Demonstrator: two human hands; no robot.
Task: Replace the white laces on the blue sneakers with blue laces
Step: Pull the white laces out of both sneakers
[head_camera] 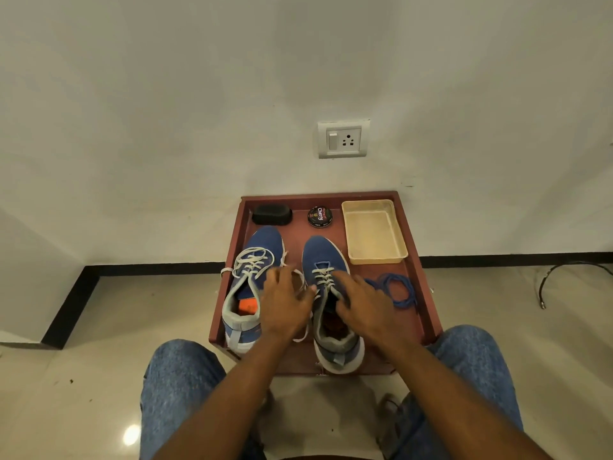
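Two blue sneakers stand side by side on a maroon tray (428, 293), toes toward the wall. The left sneaker (262, 244) carries loose white laces (250, 265). The right sneaker (320, 252) is laced in white (323, 277) too. My left hand (287, 303) hovers between the shoes with fingers spread, touching a white lace end beside the right shoe. My right hand (363, 302) rests on the right sneaker's collar, fingers bent over its edge. A coil of blue laces (398, 290) lies on the tray right of that shoe.
At the tray's back sit a black brush (272, 214), a round polish tin (320, 216) and a cream plastic tray (374, 257). A wall socket (343, 139) is above. My knees in jeans flank the tray's near edge. A cable (544, 287) lies on the floor at right.
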